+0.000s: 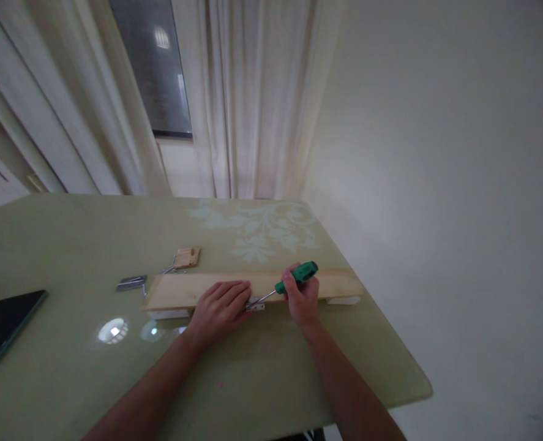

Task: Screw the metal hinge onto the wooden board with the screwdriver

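A long pale wooden board (179,289) lies across the table, raised on white blocks near its two ends. My left hand (220,308) grips its near edge around the middle, fingers on top and thumb low at the front. Beside those fingertips, a small metal plate with holes (258,306), hinge-like, sits at the board's front edge. In my right hand (302,300) is a screwdriver with a green and black handle (299,277), held at a slant. Its shaft runs down leftward to the metal plate; the exact contact of the tip is too small to make out.
Behind the board lie a small wooden piece (187,257) with thin metal parts and a dark grey metal piece (131,282). A black tablet or phone (7,327) rests at the left. The green table (253,380) meets a wall on the right; curtains hang behind.
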`<state>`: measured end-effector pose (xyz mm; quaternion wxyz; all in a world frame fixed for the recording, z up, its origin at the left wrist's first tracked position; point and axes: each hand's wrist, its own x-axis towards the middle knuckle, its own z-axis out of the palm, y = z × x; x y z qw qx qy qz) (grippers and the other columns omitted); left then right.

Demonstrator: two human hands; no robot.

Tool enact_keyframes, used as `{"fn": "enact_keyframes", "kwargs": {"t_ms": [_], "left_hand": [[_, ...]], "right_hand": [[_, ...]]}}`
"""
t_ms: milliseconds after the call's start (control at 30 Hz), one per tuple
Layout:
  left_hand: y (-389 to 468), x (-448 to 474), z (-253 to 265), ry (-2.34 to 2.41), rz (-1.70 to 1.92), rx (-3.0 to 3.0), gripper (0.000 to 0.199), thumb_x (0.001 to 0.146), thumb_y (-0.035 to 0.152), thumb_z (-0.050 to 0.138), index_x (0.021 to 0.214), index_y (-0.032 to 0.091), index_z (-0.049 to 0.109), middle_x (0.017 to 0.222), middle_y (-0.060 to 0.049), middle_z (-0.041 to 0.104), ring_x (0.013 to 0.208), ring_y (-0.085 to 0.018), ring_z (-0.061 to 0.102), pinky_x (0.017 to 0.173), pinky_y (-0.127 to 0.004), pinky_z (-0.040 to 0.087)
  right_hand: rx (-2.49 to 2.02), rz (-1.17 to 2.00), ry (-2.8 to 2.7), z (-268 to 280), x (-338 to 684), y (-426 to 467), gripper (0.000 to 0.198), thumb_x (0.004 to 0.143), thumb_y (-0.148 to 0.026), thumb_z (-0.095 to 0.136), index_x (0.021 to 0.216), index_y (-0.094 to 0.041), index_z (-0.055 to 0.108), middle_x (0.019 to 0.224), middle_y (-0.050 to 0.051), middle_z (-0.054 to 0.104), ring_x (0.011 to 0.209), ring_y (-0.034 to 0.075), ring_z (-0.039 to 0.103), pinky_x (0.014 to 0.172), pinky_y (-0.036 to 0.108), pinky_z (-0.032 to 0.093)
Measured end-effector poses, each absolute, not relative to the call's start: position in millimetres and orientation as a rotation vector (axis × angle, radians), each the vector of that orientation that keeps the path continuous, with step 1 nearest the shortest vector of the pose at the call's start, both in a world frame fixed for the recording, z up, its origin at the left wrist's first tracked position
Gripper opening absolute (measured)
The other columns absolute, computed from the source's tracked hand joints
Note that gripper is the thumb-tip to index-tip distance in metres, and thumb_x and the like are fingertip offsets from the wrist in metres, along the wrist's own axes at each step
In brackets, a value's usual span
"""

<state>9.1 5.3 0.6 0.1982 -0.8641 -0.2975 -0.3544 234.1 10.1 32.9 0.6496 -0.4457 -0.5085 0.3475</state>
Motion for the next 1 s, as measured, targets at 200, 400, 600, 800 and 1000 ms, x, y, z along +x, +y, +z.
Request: {"fn": "enact_keyframes", "kwargs": {"t_ms": [200, 400, 600, 800, 1000], "left_hand": [[5.6, 8.6, 0.8, -0.828, -1.001, -2.423, 0.023, 0.102, 0.031, 0.065, 0.116, 0.017, 0.076, 0.12, -0.013, 0.082, 0.103, -0.026, 0.078, 0.086, -0.04, 0.063], [5.4, 9.3, 0.6, -0.829, -0.995, -2.42, 0.025, 0.104, 0.033, 0.063, 0.117, 0.016, 0.075, 0.12, -0.013, 0.082, 0.103, -0.027, 0.078, 0.086, -0.04, 0.063], [4.7, 9.7, 1.4, -0.842, -0.996, -2.418, 0.025, 0.105, 0.033, 0.061, 0.116, 0.015, 0.074, 0.12, -0.012, 0.082, 0.103, -0.027, 0.078, 0.086, -0.041, 0.063], [4.7, 9.7, 3.0, -0.829, -0.994, -2.416, 0.023, 0.103, 0.033, 0.063, 0.116, 0.017, 0.075, 0.119, -0.012, 0.082, 0.101, -0.026, 0.078, 0.085, -0.04, 0.063], [4.9, 9.1, 2.2, -0.843, -0.991, -2.425, 0.023, 0.101, 0.032, 0.067, 0.116, 0.017, 0.076, 0.119, -0.013, 0.082, 0.101, -0.027, 0.078, 0.085, -0.041, 0.063]], "right_hand": [[-1.02, 0.758, -1.143, 37.9, 236.5, 10.5, 0.041, 0.086, -0.056, 0.072, 0.07, -0.02, 0.062, 0.049, -0.006, 0.05, 0.04, 0.009, 0.044, 0.037, 0.02, 0.036], [-1.015, 0.72, -1.103, 31.9, 241.1, 14.7, 0.04, 0.086, -0.054, 0.072, 0.07, -0.02, 0.06, 0.054, -0.006, 0.048, 0.042, 0.008, 0.042, 0.039, 0.02, 0.039], [-1.02, 0.69, -1.073, 29.3, 245.7, 19.5, 0.041, 0.085, -0.055, 0.073, 0.069, -0.02, 0.06, 0.056, -0.006, 0.048, 0.045, 0.009, 0.044, 0.043, 0.021, 0.043], [-1.055, 0.641, -1.027, 36.8, 251.7, 19.7, 0.041, 0.081, -0.055, 0.074, 0.065, -0.02, 0.059, 0.052, -0.005, 0.05, 0.045, 0.01, 0.049, 0.044, 0.023, 0.046], [-1.044, 0.645, -0.988, 36.2, 249.4, 19.9, 0.044, 0.079, -0.059, 0.075, 0.068, -0.02, 0.059, 0.053, -0.005, 0.048, 0.044, 0.009, 0.045, 0.041, 0.022, 0.043]]}}
